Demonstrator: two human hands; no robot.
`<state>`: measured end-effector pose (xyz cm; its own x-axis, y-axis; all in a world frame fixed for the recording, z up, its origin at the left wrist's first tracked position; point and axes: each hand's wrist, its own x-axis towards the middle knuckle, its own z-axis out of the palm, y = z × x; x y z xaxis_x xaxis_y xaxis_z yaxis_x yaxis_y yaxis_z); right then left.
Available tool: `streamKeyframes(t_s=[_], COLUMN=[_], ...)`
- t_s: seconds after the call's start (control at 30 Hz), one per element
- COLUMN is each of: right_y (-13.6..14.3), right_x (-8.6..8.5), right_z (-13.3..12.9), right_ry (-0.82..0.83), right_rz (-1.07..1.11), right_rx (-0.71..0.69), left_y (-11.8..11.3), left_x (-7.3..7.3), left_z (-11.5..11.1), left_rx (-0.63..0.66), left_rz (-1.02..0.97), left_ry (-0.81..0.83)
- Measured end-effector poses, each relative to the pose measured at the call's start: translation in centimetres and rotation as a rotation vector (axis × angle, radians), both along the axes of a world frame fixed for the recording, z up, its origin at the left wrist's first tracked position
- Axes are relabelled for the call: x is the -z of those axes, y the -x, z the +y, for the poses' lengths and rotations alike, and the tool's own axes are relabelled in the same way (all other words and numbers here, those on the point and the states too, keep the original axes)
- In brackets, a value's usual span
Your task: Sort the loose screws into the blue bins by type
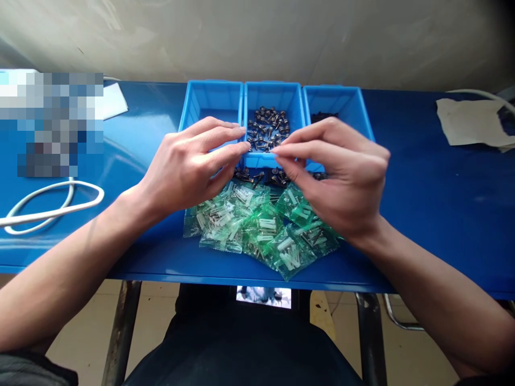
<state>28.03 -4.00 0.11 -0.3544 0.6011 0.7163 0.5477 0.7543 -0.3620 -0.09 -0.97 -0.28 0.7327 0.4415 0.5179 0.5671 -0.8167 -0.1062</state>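
Note:
My left hand (193, 161) is over the front of the left blue bin (215, 99), fingers bent and near together, the tips by the middle bin's front left corner; what they hold, if anything, is hidden. My right hand (338, 171) is pinched at the front rim of the middle blue bin (273, 94), over something too small to make out. Dark screws with washers (269, 126) lie in that middle bin. Dark pieces (324, 115) show in the right blue bin (338, 96). Below the hands, green clear packets (261, 230) with white plugs and screws lie piled, with loose screws (249, 176) behind them.
The blue table (426, 214) has its front edge near my lap. A white cable (52, 214) loops at the left, near a white paper (115, 102) and a blurred area. Brownish paper (470, 123) lies at the right. A lit screen (263, 296) shows below the table edge.

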Motion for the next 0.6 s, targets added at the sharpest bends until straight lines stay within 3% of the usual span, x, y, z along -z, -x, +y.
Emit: streamKeyframes(t_s=[0.13,0.23,0.33,0.43,0.6], right_y=[-0.6,-0.9,-0.7,-0.2,0.2], right_x=[-0.3,-0.6,-0.5,0.0,0.6], right_z=[0.2,0.0,-0.4,-0.6,-0.7], right_ry=[-0.037,-0.226,-0.370,-0.365,-0.314], right_rz=[-0.132,-0.262,-0.529,-0.764,-0.821], right_rx=[0.189,0.065,-0.083,-0.033,-0.019], left_y=[0.0,0.0,-0.1,-0.1,-0.2], left_x=[-0.2,-0.2,-0.2,-0.1,-0.3], left_z=[-0.1,0.0,0.0,-0.1,0.1], left_rx=[0.000,-0.014,-0.024,0.000,-0.044], left_rz=[0.016,0.018,0.026,0.013,0.033], left_ry=[-0.011,-0.013,0.003,-0.004,0.037])
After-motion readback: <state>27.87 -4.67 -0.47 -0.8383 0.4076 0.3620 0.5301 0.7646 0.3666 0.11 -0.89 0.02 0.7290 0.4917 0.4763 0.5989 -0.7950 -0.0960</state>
